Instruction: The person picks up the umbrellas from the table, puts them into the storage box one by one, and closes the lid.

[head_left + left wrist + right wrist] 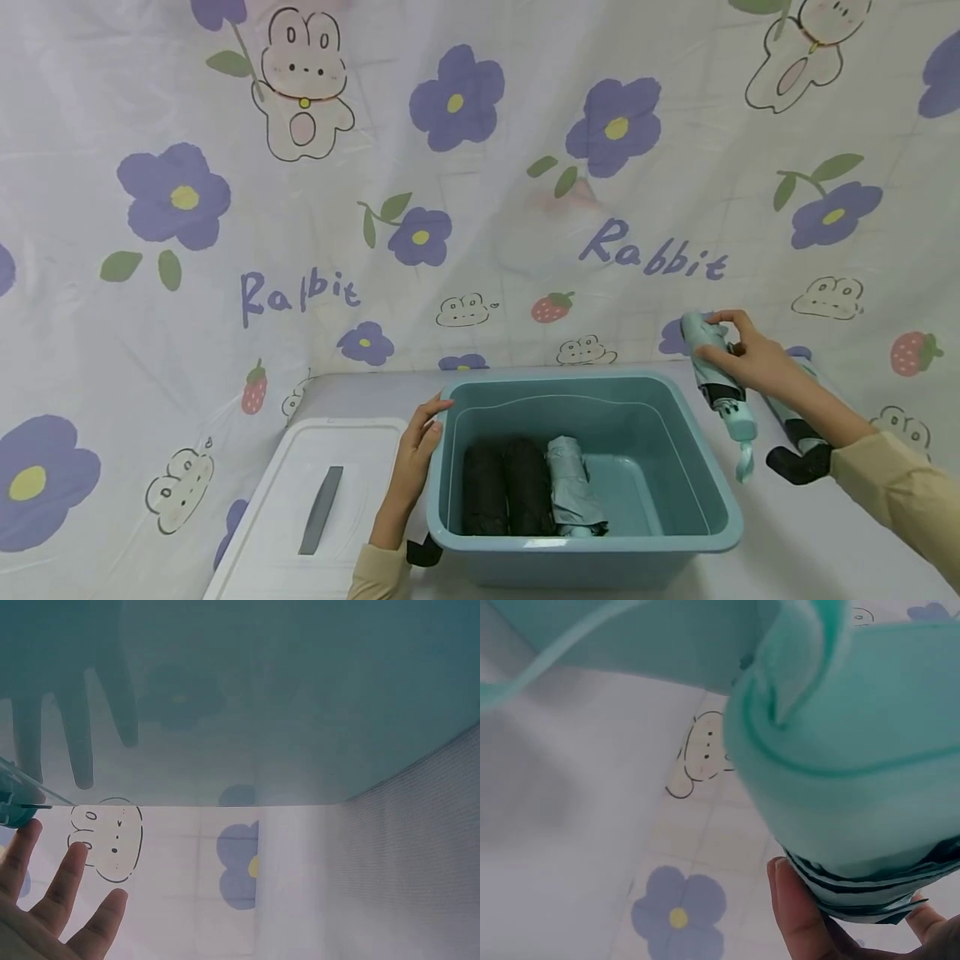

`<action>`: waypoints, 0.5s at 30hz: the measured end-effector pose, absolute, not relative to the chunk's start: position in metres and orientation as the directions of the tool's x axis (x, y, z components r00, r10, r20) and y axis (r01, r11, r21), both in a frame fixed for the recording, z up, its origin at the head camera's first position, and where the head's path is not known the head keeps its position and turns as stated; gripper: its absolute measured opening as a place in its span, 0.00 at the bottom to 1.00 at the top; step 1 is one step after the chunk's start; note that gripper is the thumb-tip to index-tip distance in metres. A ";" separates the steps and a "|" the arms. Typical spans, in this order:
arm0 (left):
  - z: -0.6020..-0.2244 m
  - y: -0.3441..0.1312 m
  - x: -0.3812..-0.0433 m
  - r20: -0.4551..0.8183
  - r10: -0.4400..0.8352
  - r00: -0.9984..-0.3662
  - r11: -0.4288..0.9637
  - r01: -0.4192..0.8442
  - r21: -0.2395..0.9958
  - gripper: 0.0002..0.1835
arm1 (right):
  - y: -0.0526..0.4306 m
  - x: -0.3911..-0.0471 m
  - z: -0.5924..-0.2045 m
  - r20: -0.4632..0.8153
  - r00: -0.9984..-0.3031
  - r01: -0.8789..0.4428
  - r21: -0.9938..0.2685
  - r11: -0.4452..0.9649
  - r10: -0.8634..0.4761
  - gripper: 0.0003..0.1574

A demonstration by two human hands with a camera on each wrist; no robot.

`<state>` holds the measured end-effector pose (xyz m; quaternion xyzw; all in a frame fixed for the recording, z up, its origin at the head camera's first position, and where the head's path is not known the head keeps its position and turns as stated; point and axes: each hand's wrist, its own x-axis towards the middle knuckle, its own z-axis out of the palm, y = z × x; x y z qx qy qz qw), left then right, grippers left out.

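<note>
My right hand point(753, 358) grips a folded mint-green umbrella point(705, 346), held tilted above the table just right of the blue-green bin point(585, 544). In the right wrist view, the umbrella's handle end point(840, 810) and wrist strap fill much of the picture. The fingers point(799, 911) curl round its fabric. My left hand point(412, 454) rests at the bin's left rim. Its fingers point(101, 922) look spread and mostly straight in the left wrist view. Two black folded umbrellas point(484, 490) and a pale blue one point(572, 479) lie side by side in the bin's left and middle.
A white lid point(281, 492) with a grey handle lies left of the bin. Another folded umbrella point(798, 425) lies on the table at the right, partly hidden behind my right forearm. A rabbit-and-flower curtain point(480, 192) hangs behind the table.
</note>
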<state>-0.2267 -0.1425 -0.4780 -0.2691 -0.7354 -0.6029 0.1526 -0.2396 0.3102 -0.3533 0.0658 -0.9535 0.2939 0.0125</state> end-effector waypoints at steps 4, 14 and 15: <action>-0.478 -0.143 -0.227 0.551 0.214 -0.807 0.123 0.581 0.804 0.18 | 0.306 -0.239 -0.351 0.060 -0.990 -0.139 -0.554 0.821 -0.127 0.38; -0.478 -0.141 -0.227 0.545 0.212 -0.811 0.129 0.576 0.807 0.18 | 0.287 -0.231 -0.345 0.048 -0.972 -0.213 -0.580 0.786 -0.228 0.36; -0.478 -0.141 -0.226 0.544 0.213 -0.811 0.128 0.576 0.808 0.18 | 0.285 -0.230 -0.344 0.050 -0.971 -0.219 -0.581 0.784 -0.234 0.35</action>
